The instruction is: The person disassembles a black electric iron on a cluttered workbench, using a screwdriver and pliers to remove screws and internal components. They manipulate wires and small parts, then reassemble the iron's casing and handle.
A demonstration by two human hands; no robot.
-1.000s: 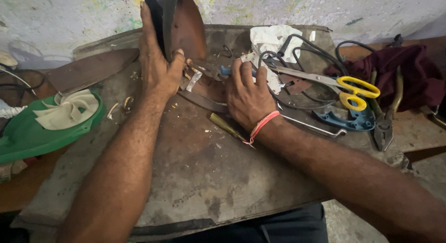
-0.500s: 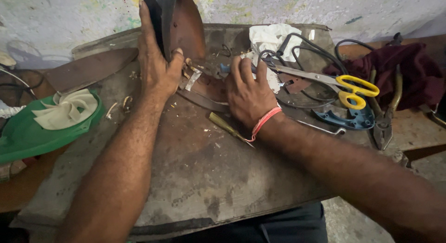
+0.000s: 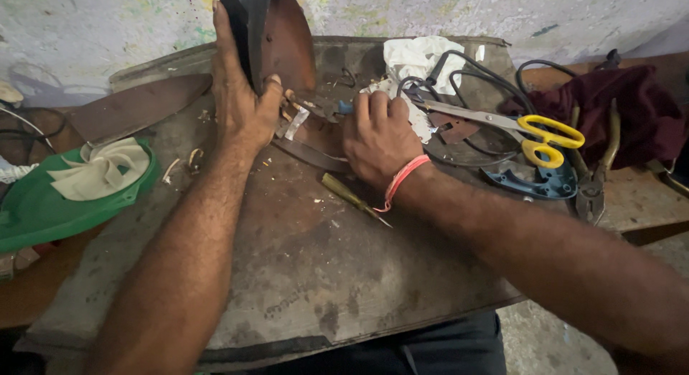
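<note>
Your worn table [image 3: 301,274] carries everything, and at its far edge your left hand [image 3: 240,106] is clamped on a dark brown shoe sole [image 3: 276,38] held upright. Just right of it, your right hand [image 3: 377,138] presses down, fingers curled over a brown leather strip [image 3: 308,154]; whether they pinch it I cannot tell. Yellow-handled scissors [image 3: 502,124] lie further right, and a small awl [image 3: 352,198] lies near your right wrist.

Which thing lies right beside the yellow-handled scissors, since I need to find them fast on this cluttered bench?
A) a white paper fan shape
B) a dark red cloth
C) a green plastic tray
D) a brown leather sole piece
B: the yellow-handled scissors lie just left of the dark red cloth on the bench's right side.
</note>
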